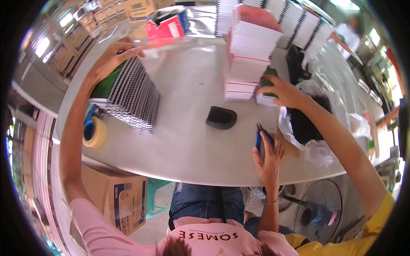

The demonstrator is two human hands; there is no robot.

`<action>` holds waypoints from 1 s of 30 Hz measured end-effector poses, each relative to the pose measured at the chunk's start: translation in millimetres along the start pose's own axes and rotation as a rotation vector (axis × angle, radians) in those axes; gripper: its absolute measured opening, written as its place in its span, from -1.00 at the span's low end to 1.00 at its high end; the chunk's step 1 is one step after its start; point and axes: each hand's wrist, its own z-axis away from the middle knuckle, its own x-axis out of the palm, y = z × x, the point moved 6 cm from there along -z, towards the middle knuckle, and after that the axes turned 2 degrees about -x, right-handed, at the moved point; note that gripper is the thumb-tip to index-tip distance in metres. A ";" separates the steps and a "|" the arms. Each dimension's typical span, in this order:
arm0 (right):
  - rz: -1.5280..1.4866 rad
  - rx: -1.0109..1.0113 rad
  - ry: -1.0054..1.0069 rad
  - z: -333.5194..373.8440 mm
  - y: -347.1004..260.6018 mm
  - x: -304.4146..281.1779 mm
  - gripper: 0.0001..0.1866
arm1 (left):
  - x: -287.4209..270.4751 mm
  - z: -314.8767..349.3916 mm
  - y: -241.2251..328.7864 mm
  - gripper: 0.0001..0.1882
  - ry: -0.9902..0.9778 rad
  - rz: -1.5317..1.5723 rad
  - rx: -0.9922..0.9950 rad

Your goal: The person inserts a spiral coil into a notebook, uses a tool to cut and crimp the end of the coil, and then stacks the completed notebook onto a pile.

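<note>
The wearer, in pink sleeves, works at a pale table [188, 145] with both arms out. The left hand [112, 57] is raised far to the left and closed over the top edge of a stack of spiral-bound notebooks [130, 91] that leans on the tabletop, the black wire bindings fanned toward the camera and a green cover showing on the far side. The stack's long axis runs from the gripped upper end, far left, down toward the table's middle. The right hand [269, 160] lies at the near right edge, fingers curled about a pair of blue-handled pliers [261, 137] whose tip points away from the body; how firmly it is held is not clear at this angle. The notebooks are well apart from the right hand, so the left is plainly the nearer to them. A second person in a yellow sleeve reaches in from the right, a co-worker's hand [284, 91] resting on a small green-topped pad [269, 87] just beside a tall pile of red-and-white books [250, 51]. A black curved object [221, 117] sits between the two workers, and a roll of tape [95, 132] lies near the stack's foot.
</note>
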 end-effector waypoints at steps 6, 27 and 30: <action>-0.018 0.079 0.062 0.8 12.4 -11.0 -0.42 | 1.8 -22.1 17.8 -0.63 -0.041 -0.002 0.076; -0.046 0.167 -0.042 -16.3 -0.8 -13.1 -0.46 | -28.4 -3.6 45.1 -0.54 0.135 -0.144 0.157; -0.042 0.154 -0.032 -17.3 0.3 -9.8 -0.47 | -40.0 10.4 73.4 -0.68 0.136 -0.195 0.319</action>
